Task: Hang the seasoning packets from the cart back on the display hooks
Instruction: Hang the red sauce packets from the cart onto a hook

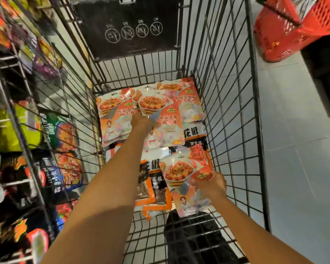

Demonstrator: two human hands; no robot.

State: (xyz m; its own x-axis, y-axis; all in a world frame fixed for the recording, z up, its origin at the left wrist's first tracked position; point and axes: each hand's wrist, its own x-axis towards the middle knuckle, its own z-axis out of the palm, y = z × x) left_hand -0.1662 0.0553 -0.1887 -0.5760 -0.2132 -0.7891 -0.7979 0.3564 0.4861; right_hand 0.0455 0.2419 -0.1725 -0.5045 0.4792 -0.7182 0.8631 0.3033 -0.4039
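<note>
Both my arms reach down into a black wire shopping cart [234,115]. Several orange-and-white seasoning packets [187,103] showing a bowl of red food lie at the cart's far end. My left hand [143,121] lies on the middle packet [152,103] there, fingers around its edge. My right hand [211,184] grips another packet of the same kind [181,174], held tilted above the cart floor near the right wall. Black-and-orange packets [154,185] lie under it.
A wire display rack [23,149] with hanging snack and seasoning packs runs along the left of the cart. A red plastic basket [286,29] sits at the upper right on the grey tiled floor [297,149]. The cart's black child-seat flap [128,25] stands at its far end.
</note>
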